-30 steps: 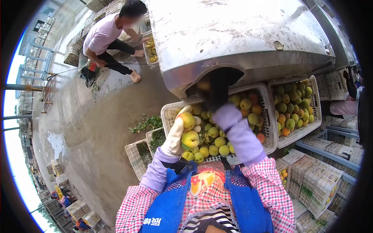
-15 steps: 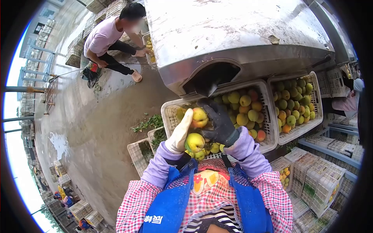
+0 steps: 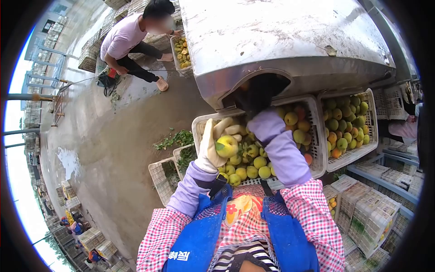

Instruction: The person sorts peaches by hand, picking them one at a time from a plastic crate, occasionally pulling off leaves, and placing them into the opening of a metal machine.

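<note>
In the head view, the person's left hand [image 3: 212, 146], in a pale glove, is gripping a yellow-green fruit [image 3: 227, 146], fingers curled round it, just above the near crate [image 3: 318, 136] at about 12 o'clock from the chest. The right hand [image 3: 255, 100], dark-gloved, is reaching into the black chute mouth [image 3: 267, 88] under the steel hood [image 3: 281, 41]. It is sinking into shadow there, so I cannot tell whether it is open or closed on anything.

As for how far things are along, the near crate is looking well filled, with fruit lying heaped almost to the rim. The second crate [image 3: 373, 131] at 2 o'clock is sitting about as full. Empty-looking white crates are stacking up at 4 o'clock, so I judge plenty of filling is left.

At 11 o'clock, well apart, another person [image 3: 129, 41] is crouching beside a small crate of fruit [image 3: 182, 51].

For writing, the blue apron [image 3: 195, 245] is carrying a few white characters low on its left side, probably a maker's mark, but too small to read.
</note>
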